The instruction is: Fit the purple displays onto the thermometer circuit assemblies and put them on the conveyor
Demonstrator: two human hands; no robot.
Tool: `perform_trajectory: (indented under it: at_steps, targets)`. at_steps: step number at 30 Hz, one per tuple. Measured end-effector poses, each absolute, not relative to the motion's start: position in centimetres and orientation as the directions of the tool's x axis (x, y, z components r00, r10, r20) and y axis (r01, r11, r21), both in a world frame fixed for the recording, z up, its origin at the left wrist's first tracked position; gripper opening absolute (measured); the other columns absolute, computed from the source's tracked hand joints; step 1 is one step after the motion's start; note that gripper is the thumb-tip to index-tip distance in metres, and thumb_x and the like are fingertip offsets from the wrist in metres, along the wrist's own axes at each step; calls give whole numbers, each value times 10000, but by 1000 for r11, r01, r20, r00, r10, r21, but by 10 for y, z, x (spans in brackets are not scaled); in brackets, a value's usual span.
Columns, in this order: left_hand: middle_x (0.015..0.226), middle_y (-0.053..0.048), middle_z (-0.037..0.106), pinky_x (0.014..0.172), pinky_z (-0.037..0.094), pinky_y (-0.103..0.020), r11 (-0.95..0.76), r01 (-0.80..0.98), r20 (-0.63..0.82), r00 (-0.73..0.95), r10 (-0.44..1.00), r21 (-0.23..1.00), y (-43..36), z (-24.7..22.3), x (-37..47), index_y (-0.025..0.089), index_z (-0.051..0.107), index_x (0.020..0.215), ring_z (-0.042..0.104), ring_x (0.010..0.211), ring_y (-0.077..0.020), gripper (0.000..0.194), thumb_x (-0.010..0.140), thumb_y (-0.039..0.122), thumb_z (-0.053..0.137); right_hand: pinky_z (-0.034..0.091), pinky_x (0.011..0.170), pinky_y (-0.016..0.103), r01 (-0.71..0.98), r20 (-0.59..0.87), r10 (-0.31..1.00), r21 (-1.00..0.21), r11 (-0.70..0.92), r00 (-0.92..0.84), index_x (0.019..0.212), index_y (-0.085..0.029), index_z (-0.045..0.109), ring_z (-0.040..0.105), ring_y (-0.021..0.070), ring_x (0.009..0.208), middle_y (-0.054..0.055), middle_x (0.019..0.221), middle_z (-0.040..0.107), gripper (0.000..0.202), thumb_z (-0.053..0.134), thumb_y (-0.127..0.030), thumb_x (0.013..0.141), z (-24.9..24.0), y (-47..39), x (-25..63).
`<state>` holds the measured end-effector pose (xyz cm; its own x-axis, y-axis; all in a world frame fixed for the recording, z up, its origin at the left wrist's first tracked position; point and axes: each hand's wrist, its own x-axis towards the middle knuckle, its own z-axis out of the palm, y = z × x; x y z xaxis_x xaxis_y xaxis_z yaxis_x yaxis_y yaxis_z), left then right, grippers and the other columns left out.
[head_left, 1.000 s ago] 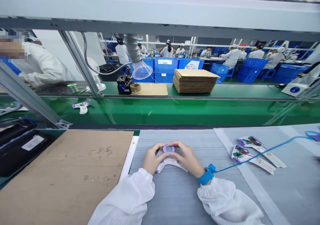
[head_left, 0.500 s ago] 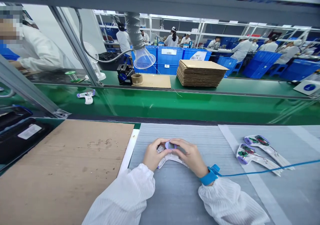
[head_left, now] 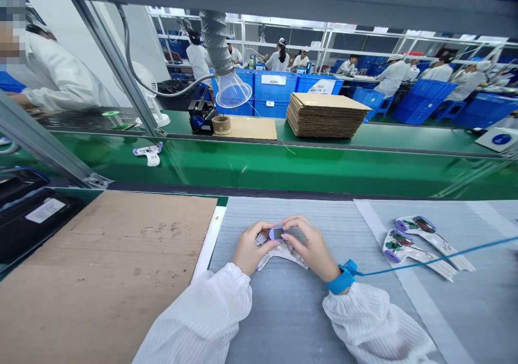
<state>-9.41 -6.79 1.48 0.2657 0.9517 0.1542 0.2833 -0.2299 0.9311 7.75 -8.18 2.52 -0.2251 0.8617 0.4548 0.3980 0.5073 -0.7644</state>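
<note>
Between my two hands is a small purple-rimmed display piece point(head_left: 277, 234) with a dark rectangular window facing me. The fingers of my left hand point(head_left: 249, 249) are closed on its left side. My right hand point(head_left: 311, 249), with a blue strap point(head_left: 342, 281) at the wrist, pinches its right side with thumb and fingers. Just below the piece lies a curved white plastic shell half point(head_left: 281, 253) on the grey mat, partly hidden by both hands. To the right are two similar open shell halves, an upper one point(head_left: 435, 237) and a lower one point(head_left: 416, 253), with green boards and red wires inside.
A cardboard sheet point(head_left: 121, 277) covers the left of the bench, beside a black case point(head_left: 36, 218). Beyond the mat runs a green conveyor point(head_left: 243, 164) carrying a white-and-purple part point(head_left: 150, 152). A cardboard stack point(head_left: 327, 116) and tape roll point(head_left: 221, 125) stand behind. The blue cord point(head_left: 437, 257) stretches rightward.
The display piece has turned so its dark window shows more fully. My right fingers have shifted on its edge. On the conveyor, the white-and-purple part has moved slightly right.
</note>
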Motion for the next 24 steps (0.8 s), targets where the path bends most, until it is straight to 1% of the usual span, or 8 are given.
perform_trajectory:
  at_steps: [3,7,11,15,19,24]
  targets:
    - [878,-12,641,763,421,-264,-247,299,163,279,946,922,-69,17,-93,184,613,910,572,809,-163,253,670,177,693,421,754,302,431,465,857,-742,513,-221,842,-192,513,529,177,845,36,837,555,50,522,-143,845,28,-78,74]
    - [876,-17,632,756,417,-264,-262,301,174,290,941,917,-70,17,-93,177,610,908,565,803,-164,257,664,176,691,399,727,292,477,449,852,-707,522,-268,820,-192,499,494,174,808,24,797,535,76,497,-126,857,28,-75,72]
    - [829,0,621,752,410,-261,-273,303,186,289,939,913,-69,17,-93,187,615,898,554,783,-159,258,651,155,683,391,720,301,527,441,848,-665,529,-294,834,-186,486,473,181,809,29,799,523,83,467,-112,867,27,-73,71]
    - [844,0,626,762,407,-266,-257,302,182,255,950,918,-70,15,-91,184,605,896,557,788,-158,238,667,155,661,381,705,320,550,435,843,-640,536,-316,854,-180,471,453,193,794,43,810,512,88,433,-102,873,25,-73,69]
    - [833,-6,629,747,419,-272,-227,291,173,200,965,929,-71,10,-90,174,592,917,561,770,-157,232,690,180,641,378,705,321,550,442,830,-622,557,-340,864,-184,450,444,193,796,47,831,508,90,413,-103,878,24,-80,68]
    - [822,-13,632,736,437,-270,-221,260,181,171,969,940,-70,7,-90,165,597,918,564,762,-153,231,690,178,630,378,695,308,546,437,827,-621,562,-353,846,-188,435,439,181,776,38,816,496,98,398,-105,883,24,-86,67]
